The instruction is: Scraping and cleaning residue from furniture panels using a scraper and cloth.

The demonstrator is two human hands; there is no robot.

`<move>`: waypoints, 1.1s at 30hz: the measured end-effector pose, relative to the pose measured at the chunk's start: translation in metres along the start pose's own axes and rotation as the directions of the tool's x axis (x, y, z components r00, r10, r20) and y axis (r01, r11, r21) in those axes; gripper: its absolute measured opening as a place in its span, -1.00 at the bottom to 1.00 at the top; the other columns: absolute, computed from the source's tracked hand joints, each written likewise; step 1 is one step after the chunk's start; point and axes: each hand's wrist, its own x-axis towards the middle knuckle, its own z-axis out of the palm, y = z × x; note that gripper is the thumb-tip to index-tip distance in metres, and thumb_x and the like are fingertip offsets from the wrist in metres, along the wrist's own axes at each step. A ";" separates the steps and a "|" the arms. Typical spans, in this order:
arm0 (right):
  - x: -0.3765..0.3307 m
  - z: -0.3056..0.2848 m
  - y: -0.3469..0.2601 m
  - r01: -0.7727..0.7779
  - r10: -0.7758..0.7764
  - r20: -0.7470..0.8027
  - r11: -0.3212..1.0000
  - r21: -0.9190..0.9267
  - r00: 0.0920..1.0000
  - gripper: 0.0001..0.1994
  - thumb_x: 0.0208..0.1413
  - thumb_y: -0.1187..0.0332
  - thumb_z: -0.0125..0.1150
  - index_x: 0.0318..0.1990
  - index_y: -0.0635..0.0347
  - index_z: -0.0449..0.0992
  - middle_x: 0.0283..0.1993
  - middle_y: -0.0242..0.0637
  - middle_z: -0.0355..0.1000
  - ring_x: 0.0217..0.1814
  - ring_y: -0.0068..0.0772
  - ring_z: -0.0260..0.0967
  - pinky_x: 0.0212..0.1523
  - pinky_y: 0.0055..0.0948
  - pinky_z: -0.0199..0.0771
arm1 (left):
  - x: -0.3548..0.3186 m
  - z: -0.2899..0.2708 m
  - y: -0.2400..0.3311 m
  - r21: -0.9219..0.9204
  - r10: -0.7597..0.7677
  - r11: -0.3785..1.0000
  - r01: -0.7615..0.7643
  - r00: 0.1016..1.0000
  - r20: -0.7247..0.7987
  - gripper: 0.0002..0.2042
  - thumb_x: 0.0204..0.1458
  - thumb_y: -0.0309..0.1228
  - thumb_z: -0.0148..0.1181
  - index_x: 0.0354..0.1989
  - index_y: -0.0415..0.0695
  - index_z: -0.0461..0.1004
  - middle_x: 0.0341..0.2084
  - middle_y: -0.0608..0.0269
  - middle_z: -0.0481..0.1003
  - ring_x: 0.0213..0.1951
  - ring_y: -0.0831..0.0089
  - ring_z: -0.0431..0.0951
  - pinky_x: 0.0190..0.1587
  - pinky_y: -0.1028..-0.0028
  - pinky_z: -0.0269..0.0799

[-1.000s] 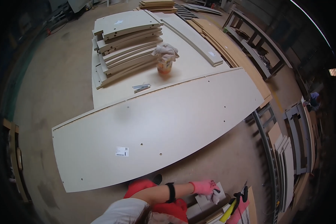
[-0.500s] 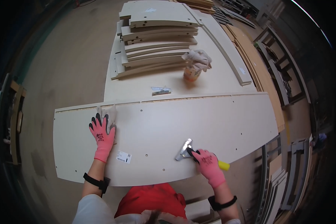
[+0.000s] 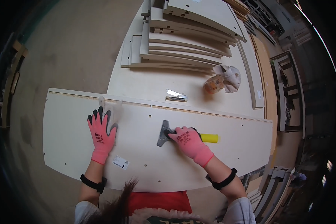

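Gripped in a pink-gloved right hand (image 3: 189,142), a yellow-handled scraper (image 3: 163,133) sits near the middle of a white panel (image 3: 136,142); the left hand (image 3: 102,135), fingers spread, rests against a pale cloth (image 3: 116,113) toward the panel's far left corner.

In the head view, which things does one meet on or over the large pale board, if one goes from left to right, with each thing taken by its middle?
Left hand in its pink glove → white label → metal scraper head → right hand, also gloved.
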 end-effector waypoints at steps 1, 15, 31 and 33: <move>0.005 -0.003 -0.003 0.031 -0.031 0.001 1.000 0.004 1.000 -0.67 0.05 0.40 -0.10 -0.02 -0.10 0.39 -0.17 -0.28 0.30 -0.15 -0.31 0.30 -0.15 -0.37 0.31 | 0.000 0.002 0.001 -0.007 -0.004 1.000 0.004 1.000 0.001 -0.45 -0.16 -0.32 0.15 0.09 -0.15 0.25 0.15 -0.06 0.13 0.20 -0.06 0.02 0.24 -0.02 -0.27; -0.029 0.001 0.028 0.035 -0.022 -0.085 0.987 0.155 0.996 -0.78 0.06 0.36 -0.06 -0.14 -0.01 0.44 -0.25 -0.24 0.33 -0.18 -0.25 0.32 -0.17 -0.34 0.33 | -0.009 0.014 -0.047 0.145 -0.227 0.958 0.246 0.965 -0.133 -0.46 -0.05 -0.29 0.06 0.16 -0.14 0.18 0.18 -0.08 0.09 0.21 -0.04 0.01 0.25 0.04 -0.26; -0.205 0.008 0.116 -0.318 0.678 -0.252 0.597 0.736 0.690 -0.57 -0.25 0.70 0.04 -0.09 0.31 0.40 -0.22 -0.14 0.37 -0.34 -0.27 0.37 -0.32 -0.48 0.36 | -0.219 0.105 0.383 -0.975 0.927 0.192 -0.110 -0.306 0.217 -0.70 -0.09 -0.42 0.03 -0.12 -0.07 0.42 -0.25 0.13 0.47 -0.13 0.23 0.43 -0.05 0.34 0.33; -0.211 0.023 0.124 -0.321 0.662 -0.251 0.616 0.720 0.707 -0.57 -0.26 0.70 0.04 -0.09 0.30 0.40 -0.23 -0.15 0.37 -0.34 -0.26 0.37 -0.32 -0.48 0.36 | -0.149 0.085 0.342 -0.928 0.942 0.333 0.165 -0.112 0.317 -0.62 -0.07 -0.40 0.05 0.00 -0.06 0.38 -0.19 0.10 0.46 -0.11 0.22 0.42 -0.02 0.36 0.30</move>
